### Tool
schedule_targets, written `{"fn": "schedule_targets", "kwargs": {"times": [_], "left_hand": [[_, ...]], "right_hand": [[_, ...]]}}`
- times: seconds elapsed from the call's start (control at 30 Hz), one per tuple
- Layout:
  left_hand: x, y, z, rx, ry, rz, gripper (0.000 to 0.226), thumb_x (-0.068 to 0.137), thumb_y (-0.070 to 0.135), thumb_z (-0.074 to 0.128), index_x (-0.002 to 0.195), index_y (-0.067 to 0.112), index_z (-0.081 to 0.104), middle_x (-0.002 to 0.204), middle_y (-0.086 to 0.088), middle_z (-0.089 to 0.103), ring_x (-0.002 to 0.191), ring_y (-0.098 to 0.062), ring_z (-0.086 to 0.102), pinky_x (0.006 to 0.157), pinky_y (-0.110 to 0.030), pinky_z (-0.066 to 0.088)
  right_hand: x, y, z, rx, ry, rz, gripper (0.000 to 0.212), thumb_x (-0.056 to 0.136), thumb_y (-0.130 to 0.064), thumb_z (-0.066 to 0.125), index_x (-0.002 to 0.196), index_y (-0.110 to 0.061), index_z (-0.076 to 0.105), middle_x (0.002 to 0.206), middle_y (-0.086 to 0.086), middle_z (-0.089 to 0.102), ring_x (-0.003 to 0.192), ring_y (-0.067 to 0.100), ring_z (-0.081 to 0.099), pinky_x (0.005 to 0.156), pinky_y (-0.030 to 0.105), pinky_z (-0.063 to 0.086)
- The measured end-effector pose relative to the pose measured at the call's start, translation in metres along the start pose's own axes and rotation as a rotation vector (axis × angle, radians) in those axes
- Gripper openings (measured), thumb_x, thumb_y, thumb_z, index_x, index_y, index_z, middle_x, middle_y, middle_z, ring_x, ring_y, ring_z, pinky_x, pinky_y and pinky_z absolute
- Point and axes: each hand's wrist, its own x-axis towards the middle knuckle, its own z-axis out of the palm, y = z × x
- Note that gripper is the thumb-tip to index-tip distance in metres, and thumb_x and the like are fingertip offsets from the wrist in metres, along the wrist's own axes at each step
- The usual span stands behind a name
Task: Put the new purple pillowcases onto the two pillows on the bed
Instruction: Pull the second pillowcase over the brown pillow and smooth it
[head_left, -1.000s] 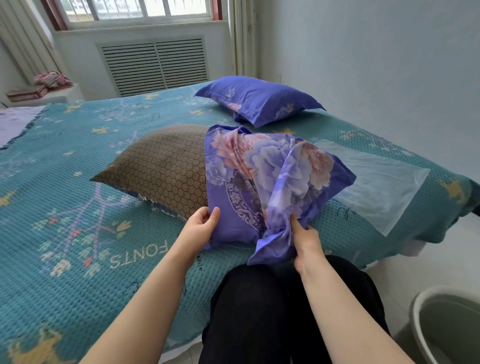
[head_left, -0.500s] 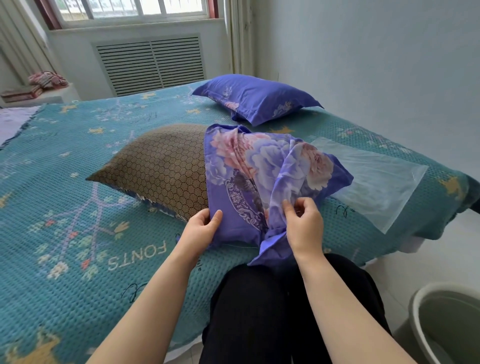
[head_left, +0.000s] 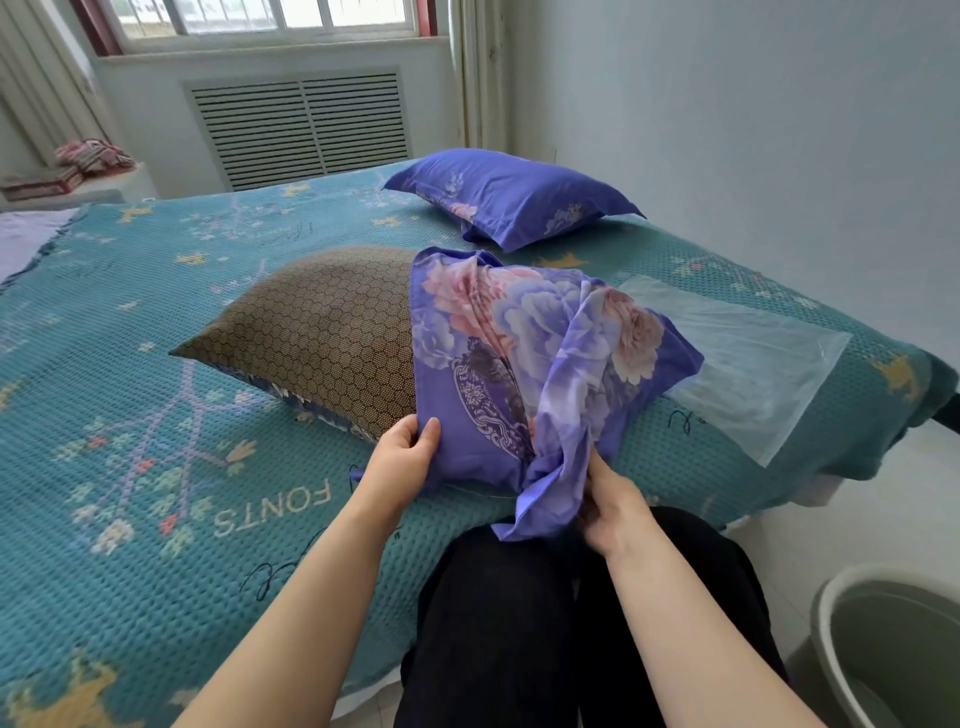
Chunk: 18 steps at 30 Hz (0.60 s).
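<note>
"fonts" upside down on teal bedspread (head_left: 130, 322)

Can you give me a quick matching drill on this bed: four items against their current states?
Items:
1. far pillow
2. near pillow
3. plastic bag
4. left hand

States:
A. flat and see-through, lying on the bedspread
B. brown end bare, purple case pulled only partway on
C. gripping the open edge of the case
D. fully covered in purple

Pairs: 1-D, 2-B, 3-A, 4-C
</note>
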Motion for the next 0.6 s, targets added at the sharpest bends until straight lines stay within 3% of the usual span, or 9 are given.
{"fn": "schedule_targets", "kwargs": {"times": [0.17,0.33,0.4,0.47,0.6], "left_hand": [[-0.001,-0.001,0.002,0.011,0.026,0.007,0.018,0.098,0.026,0.048,0.087,0.019,0.06,0.081,0.003,0.065,0.064,-0.008,0.055,0.054,-0.023,0.041],[0.001,-0.004,0.004,0.01,0.056,0.011,0.017,0.097,0.025,0.049,0.088,0.019,0.061,0.088,0.0,0.067,0.077,-0.014,0.058,0.068,-0.031,0.046],[0.002,-0.004,0.006,0.031,0.066,0.02,0.017,0.097,0.025,0.049,0.087,0.019,0.061,0.086,0.002,0.067,0.076,-0.013,0.058,0.069,-0.031,0.046],[0.002,-0.003,0.007,0.071,0.063,0.041,0.017,0.097,0.025,0.049,0.087,0.018,0.061,0.085,0.002,0.066,0.076,-0.013,0.057,0.071,-0.032,0.045],[0.0,-0.002,0.012,0.16,0.067,0.062,0.022,0.098,0.025,0.046,0.087,0.012,0.059,0.082,0.001,0.062,0.072,-0.011,0.052,0.069,-0.03,0.041]], "right_hand": [[-0.007,-0.013,0.006,-0.014,0.12,-0.128,0.023,0.083,-0.024,0.072,0.079,-0.005,0.06,0.073,0.009,0.062,0.063,0.023,0.059,0.055,0.027,0.047],[-0.005,-0.023,0.003,-0.265,0.124,-0.134,0.036,0.084,-0.035,0.069,0.068,-0.005,0.056,0.078,0.016,0.061,0.073,0.024,0.058,0.066,0.033,0.046],[-0.004,-0.027,0.004,-0.304,0.099,-0.106,0.036,0.084,-0.039,0.068,0.082,-0.003,0.063,0.092,0.018,0.066,0.086,0.029,0.064,0.079,0.039,0.052],[-0.001,-0.027,0.005,-0.227,0.038,-0.017,0.042,0.084,-0.04,0.067,0.097,0.0,0.064,0.097,0.017,0.068,0.092,0.031,0.065,0.087,0.044,0.053],[0.0,-0.026,0.018,0.056,-0.122,0.167,0.029,0.092,-0.035,0.058,0.09,-0.007,0.065,0.083,0.011,0.067,0.08,0.026,0.061,0.086,0.04,0.05]]}}
